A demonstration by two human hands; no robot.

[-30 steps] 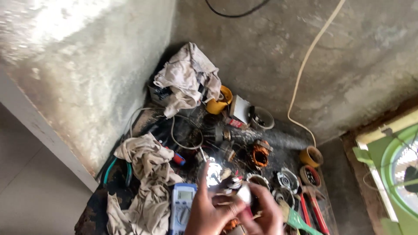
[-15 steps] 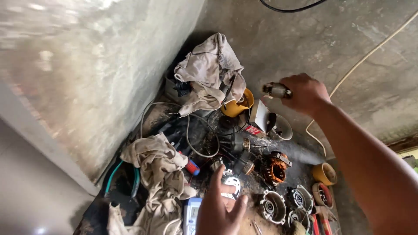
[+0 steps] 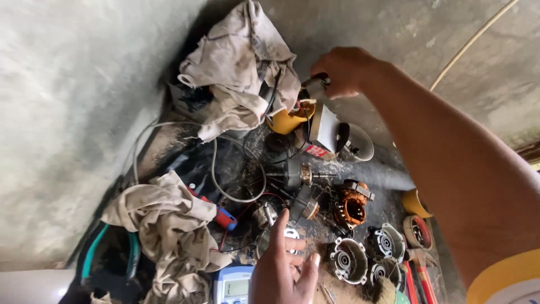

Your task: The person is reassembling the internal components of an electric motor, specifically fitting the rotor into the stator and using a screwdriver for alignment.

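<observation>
The right hand [image 3: 346,70] reaches far and wraps its grip tight around a small metal part [image 3: 315,85], just above the yellow cup [image 3: 287,119]. The left hand [image 3: 281,267] rests open, holding nothing, well below the cup.

A small white box [image 3: 325,128] stands among the clutter on the floor, just below the right hand [image 3: 344,70] and beside a yellow cup [image 3: 286,119]. Its lower end carries a red label [image 3: 316,151] with pale markings too small to make out. At the bottom edge, just left of the left hand [image 3: 282,269], lies a blue-cased multimeter [image 3: 233,287]; its rectangular screen [image 3: 237,287] is a pale grey-green, and whether it shows anything cannot be told.
</observation>
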